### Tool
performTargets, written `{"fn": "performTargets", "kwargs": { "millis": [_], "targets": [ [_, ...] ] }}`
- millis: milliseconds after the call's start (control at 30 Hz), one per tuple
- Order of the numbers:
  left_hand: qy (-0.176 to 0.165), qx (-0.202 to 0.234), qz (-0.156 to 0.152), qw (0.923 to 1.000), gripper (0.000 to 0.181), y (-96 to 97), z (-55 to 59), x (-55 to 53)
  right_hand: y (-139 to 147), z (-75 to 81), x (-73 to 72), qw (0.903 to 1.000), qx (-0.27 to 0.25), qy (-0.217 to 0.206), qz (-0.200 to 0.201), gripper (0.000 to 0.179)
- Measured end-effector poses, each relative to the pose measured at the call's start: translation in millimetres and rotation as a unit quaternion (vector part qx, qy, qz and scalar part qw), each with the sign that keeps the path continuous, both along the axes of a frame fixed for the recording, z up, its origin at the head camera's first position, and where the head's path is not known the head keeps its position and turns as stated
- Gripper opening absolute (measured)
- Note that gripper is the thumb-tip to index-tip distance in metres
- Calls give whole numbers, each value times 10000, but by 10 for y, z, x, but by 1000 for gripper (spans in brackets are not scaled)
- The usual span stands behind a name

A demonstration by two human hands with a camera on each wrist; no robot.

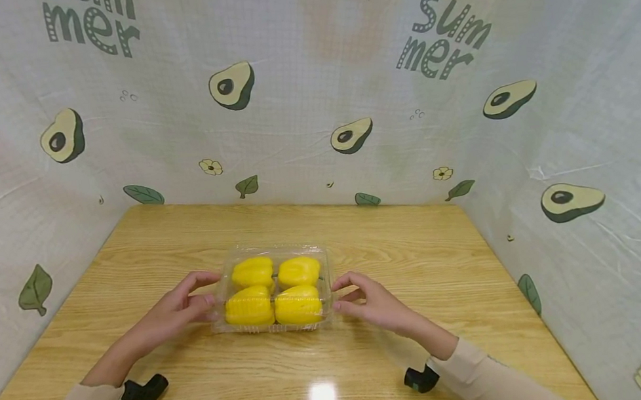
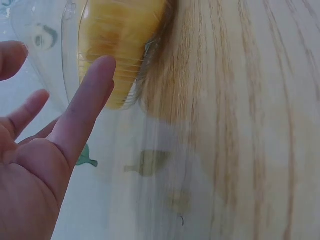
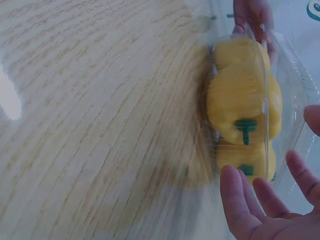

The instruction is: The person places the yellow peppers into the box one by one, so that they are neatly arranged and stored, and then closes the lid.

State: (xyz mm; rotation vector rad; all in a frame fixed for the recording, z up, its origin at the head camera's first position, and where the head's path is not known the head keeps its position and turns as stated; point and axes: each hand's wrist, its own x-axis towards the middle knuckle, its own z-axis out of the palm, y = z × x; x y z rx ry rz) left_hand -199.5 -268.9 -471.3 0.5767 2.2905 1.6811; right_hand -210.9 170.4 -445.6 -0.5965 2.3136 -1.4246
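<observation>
A clear plastic clamshell box (image 1: 269, 249) sits on the wooden table in the head view, with several yellow bell peppers (image 1: 248, 307) inside it in two rows. Green stems show on the peppers (image 3: 244, 107) through the plastic in the right wrist view. My left hand (image 1: 181, 305) is at the box's left side, fingers extended and spread, one fingertip right at the ribbed wall in the left wrist view. On the opposite side, my right hand (image 1: 370, 301) has its fingers loosely bent and parted, fingertips close to the right wall.
The wooden table (image 1: 212, 397) extends around the box, with a bright light reflection near its front. A cloth printed with avocados and leaves (image 1: 297, 97) hangs behind the table and along both sides. Black wrist mounts (image 1: 145, 390) sit at both sleeves.
</observation>
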Motion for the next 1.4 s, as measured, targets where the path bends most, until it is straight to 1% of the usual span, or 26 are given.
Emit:
{"fn": "performTargets", "kwargs": {
  "millis": [233,400,533,767,967,1200,1400],
  "targets": [
    [-261,-70,-44,9996,51,-1,44,44,-18,-31,20,9992,-206,-337,-16,41],
    [-286,-96,-105,9995,51,-7,68,68,-33,-54,30,9974,-442,-572,-2,42],
    [-337,-23,-193,9992,50,-19,60,75,-44,-79,39,9962,-524,-691,-27,42],
    [-423,44,-255,9988,53,-28,44,82,-52,-110,47,9953,-581,-774,17,41],
    [-436,-27,-236,9988,55,-26,40,91,-61,-126,66,9946,-570,-867,-34,43],
    [-554,-112,-292,9980,58,-29,44,102,-71,-135,90,9947,-567,-860,-55,43],
    [-540,-92,-378,9978,59,-23,29,103,-74,-176,80,9944,-593,-873,-2,41]
  ]
}}
